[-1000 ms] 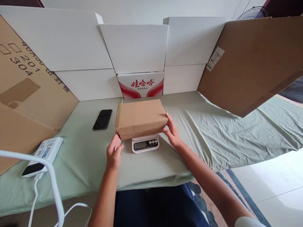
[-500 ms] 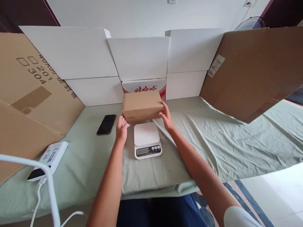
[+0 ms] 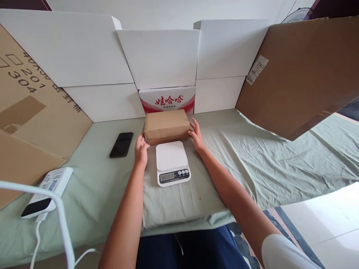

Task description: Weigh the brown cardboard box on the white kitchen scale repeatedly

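A desk point(image 3: 266, 164) covered with a pale green sheet is seen spread beneath and around both hands. Beyond the hands a wall of white cartons point(image 3: 157, 56) is stacked, flanked by brown cardboard sheets point(image 3: 303, 71) to the left and right. Directly behind the hands, a red-and-white printed carton point(image 3: 168, 99) is wedged low among the white ones.

A closed brown cardboard box point(image 3: 166, 125) is set on the sheet between the two hands, just in front of the printed carton and just behind the scale. It is gripped at its ends: the left hand point(image 3: 141, 149) is pressed against its left end, and the right hand point(image 3: 196, 136) is laid against its right end, fingers spread along the side. Both hands are thus judged to be grasping the box, though how firmly cannot be told.

Nearer the body than the hands, a white digital kitchen scale point(image 3: 171, 162) is seen, its platform bare. The box is therefore judged to be off the scale and resting on the desk; only the release of the hands appears to be left.

To the left of the left hand a black phone point(image 3: 121, 144) is laid face up. Farther left and nearer, a white power bank point(image 3: 47, 190) with a cable point(image 3: 37, 239) is seen.
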### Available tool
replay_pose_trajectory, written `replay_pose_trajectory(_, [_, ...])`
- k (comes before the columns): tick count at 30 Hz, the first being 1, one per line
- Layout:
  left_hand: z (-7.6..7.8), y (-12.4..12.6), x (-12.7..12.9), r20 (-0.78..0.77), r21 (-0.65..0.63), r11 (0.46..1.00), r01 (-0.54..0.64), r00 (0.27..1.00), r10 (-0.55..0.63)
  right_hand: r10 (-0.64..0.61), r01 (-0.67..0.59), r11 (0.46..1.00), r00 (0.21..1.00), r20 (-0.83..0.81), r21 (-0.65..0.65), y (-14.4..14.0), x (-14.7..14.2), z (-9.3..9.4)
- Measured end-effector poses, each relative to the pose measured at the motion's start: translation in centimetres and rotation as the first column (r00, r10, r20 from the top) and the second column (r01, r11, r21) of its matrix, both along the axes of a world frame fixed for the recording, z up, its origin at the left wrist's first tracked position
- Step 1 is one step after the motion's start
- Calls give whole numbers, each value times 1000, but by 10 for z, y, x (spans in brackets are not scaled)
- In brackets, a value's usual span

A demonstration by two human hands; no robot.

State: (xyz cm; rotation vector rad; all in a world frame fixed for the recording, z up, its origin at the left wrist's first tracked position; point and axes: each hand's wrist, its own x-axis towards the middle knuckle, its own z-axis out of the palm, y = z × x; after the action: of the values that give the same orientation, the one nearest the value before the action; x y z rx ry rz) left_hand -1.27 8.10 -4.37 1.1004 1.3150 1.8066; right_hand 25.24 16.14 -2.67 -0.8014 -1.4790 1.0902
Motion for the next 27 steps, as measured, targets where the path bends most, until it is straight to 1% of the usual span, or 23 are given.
replay_pose_trajectory(3, [3, -4, -12, 46, 14, 995, -98, 994, 97, -115, 111, 992, 992, -58, -64, 5, 16, -3])
replay_pose_trajectory(5, [6, -5, -20, 84, 21, 990, -142, 987, 139, -172, 164, 983, 981, -93, -87, 8, 26, -4])
replay_pose_trajectory(9, [8, -6, -30, 136, 5, 985, -175, 976, 173, -211, 199, 974, 972, -107, -110, 8, 31, -4])
replay_pose_trajectory(12, [8, -5, -29, 116, -28, 989, -144, 982, 146, -192, 183, 977, 978, -84, -112, 6, 26, -4])
replay_pose_trajectory(15, [7, -4, -25, 130, -70, 996, -59, 989, 68, -147, 140, 986, 987, -66, -95, 2, 19, -4])
replay_pose_trajectory(19, [4, -1, -18, 132, -140, 989, 43, 991, -25, -58, 57, 998, 998, -19, -39, -4, 10, -3])
replay_pose_trajectory(21, [3, -1, -15, 120, -133, 988, 74, 991, -58, -12, 12, 1000, 1000, 15, 1, -7, 6, -2])
replay_pose_trajectory(23, [5, -2, -12, 118, -96, 991, 97, 989, -85, 20, -21, 999, 999, 41, 34, -10, 3, -1])
replay_pose_trajectory(27, [8, -5, -9, 110, -56, 993, 108, 989, -102, 46, -47, 998, 998, 32, 31, -14, -1, 3])
